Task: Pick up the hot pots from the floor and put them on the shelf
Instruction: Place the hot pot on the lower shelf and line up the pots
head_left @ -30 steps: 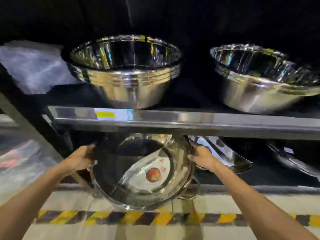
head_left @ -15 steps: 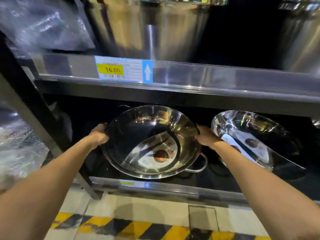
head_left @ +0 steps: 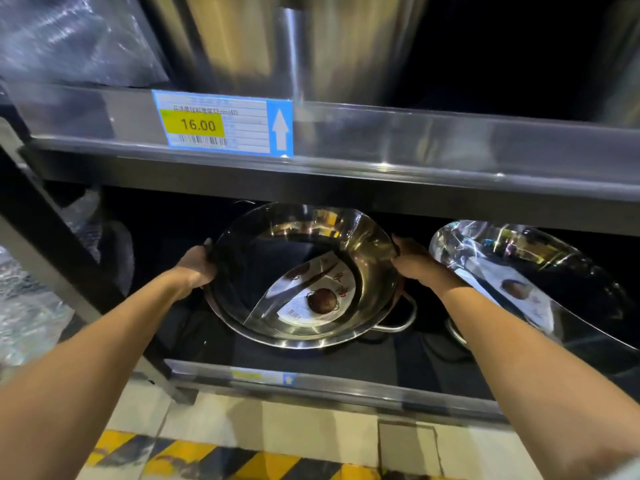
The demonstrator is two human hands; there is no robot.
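A shiny steel hot pot with a curved divider and a paper label inside sits tilted toward me on the dark bottom shelf. My left hand grips its left rim. On the opposite rim, my right hand holds the pot. A loop handle sticks out at its lower right. A second hot pot of the same kind lies tilted on the same shelf, just to the right of my right hand.
The upper shelf's steel edge overhangs the pot closely and carries a blue price tag reading 16.00. Tall steel vessels stand above. A slanted black frame post and plastic-wrapped goods are at left. Yellow-black floor tape runs below.
The pot has gone from above the floor tape into the bottom shelf and a little deeper under the upper shelf. Both hands stayed on its rim while my view came closer.
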